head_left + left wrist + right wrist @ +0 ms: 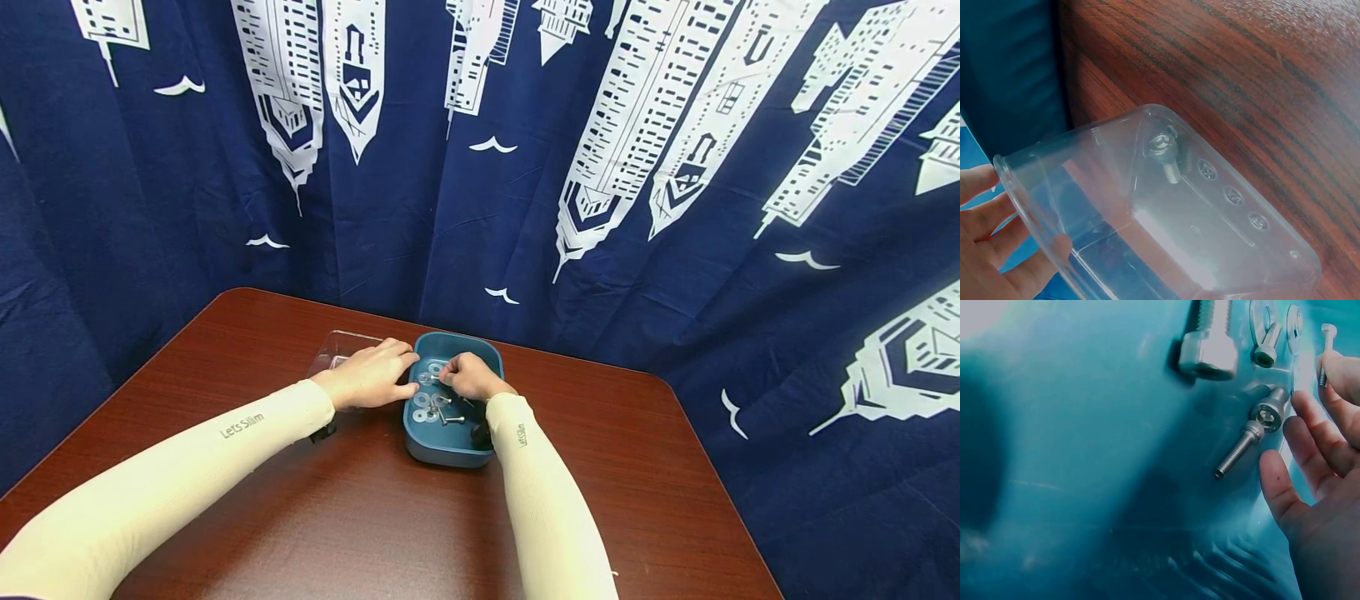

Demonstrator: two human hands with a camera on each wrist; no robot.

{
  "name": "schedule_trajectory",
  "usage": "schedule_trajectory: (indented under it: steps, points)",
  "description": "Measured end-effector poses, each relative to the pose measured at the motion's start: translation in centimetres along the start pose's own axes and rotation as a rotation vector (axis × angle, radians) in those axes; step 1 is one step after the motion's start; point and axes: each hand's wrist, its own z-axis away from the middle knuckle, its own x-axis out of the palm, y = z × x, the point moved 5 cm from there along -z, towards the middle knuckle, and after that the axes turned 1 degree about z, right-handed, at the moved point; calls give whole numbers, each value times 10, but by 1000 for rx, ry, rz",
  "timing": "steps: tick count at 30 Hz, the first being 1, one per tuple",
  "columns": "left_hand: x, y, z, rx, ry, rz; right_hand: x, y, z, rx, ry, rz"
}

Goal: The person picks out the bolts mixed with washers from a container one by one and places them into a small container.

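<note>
My right hand (472,377) reaches down into a blue bin (457,457). In the right wrist view it pinches a small socket-head bolt (1329,332) between thumb and forefinger, its other fingers loosely spread. Beneath them, bolts (1239,449) and washers (1294,328) lie on the bin's floor. My left hand (372,372) extends over the gap between the bin and a clear plastic box (352,335), fingertips at the bin's left rim. Seen from the left wrist, its fingers lie loosely spread behind the box's rim (1029,215). One bolt (1165,156) lies inside the box.
Both containers stand on a brown wooden table (360,517) near its far edge. Behind it hangs a dark blue curtain (420,208) with white building prints. In the bin, more bolts (452,419) and several clear washers (422,400) lie scattered.
</note>
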Motion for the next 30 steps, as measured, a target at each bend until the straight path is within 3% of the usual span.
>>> schedule_trajectory:
  steps: [12,17,24,30]
  points:
    - [0,0,1,7,10,1,3,-1,-5,-69,45,193]
    - [0,0,1,11,12,3,3,-1,-4,-81,55,182]
    - [0,0,0,6,5,4,3,4,-2,-33,74,65]
    - [1,0,0,6,1,4,3,3,-1,-50,109,80]
